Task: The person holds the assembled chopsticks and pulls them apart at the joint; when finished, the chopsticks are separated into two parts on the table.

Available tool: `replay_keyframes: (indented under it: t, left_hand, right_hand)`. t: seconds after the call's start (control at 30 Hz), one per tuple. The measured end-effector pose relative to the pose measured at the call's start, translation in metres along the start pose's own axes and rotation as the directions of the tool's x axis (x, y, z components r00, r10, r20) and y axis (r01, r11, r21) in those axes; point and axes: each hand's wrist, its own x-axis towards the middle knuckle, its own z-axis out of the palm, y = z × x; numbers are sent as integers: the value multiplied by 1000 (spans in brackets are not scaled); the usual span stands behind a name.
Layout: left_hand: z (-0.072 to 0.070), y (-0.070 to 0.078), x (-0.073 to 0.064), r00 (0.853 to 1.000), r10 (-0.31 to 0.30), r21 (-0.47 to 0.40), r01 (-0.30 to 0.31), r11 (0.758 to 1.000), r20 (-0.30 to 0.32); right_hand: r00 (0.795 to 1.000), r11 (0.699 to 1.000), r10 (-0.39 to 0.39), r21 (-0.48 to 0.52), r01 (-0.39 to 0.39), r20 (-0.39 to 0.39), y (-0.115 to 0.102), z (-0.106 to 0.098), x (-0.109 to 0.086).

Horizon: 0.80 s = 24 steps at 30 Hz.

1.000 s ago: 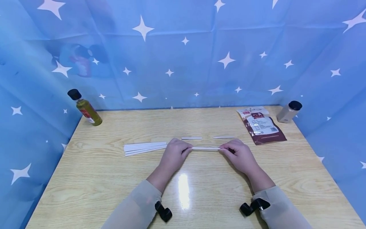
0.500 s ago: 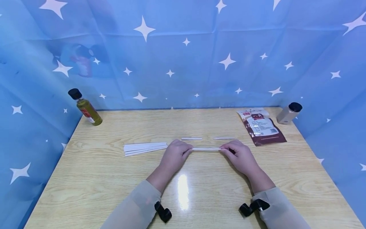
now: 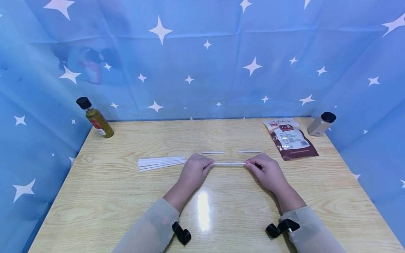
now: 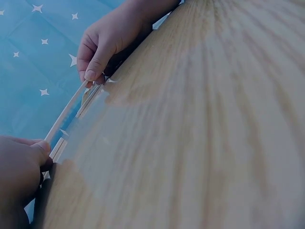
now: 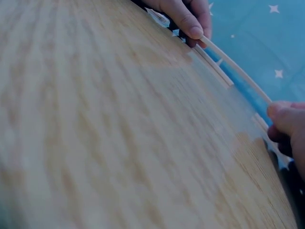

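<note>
Between my two hands a thin white stick (image 3: 229, 163) runs level across the middle of the table. My left hand (image 3: 195, 169) pinches its left end between thumb and fingers, and my right hand (image 3: 265, 171) pinches the right end the same way. Both wrist views show the stick (image 4: 66, 112) slightly bowed and raised above the tabletop. Just behind it lie two shorter white pieces, a left piece (image 3: 213, 152) and a right piece (image 3: 249, 151), with a gap between them. Several longer white sticks (image 3: 160, 163) lie fanned beside my left hand.
The wooden table (image 3: 104, 196) backs onto a blue star-patterned cloth (image 3: 190, 59). A bottle of yellow-green liquid (image 3: 100, 122) stands at the back left. Toward the back right are a flat maroon and white packet (image 3: 291, 138) and a black-capped jar (image 3: 321, 124).
</note>
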Motion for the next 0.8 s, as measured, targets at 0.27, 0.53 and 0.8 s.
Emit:
replay_keyframes:
  t: [0.27,0.53,0.8]
  left_hand:
    - [-4,2,2,1000,11,21,-11,1000,23]
    - [-1,4,3,996,39,34,-42,999,76]
    - [2,4,3,988,94,12,-96,995,120]
  right_hand:
    - [1000,1000,-13,20,13,-22,3,0,2]
    - [987,989,-146,34,144,60,-5,14,5]
    - [962,963,-266,55,262,69,-16,27,9]
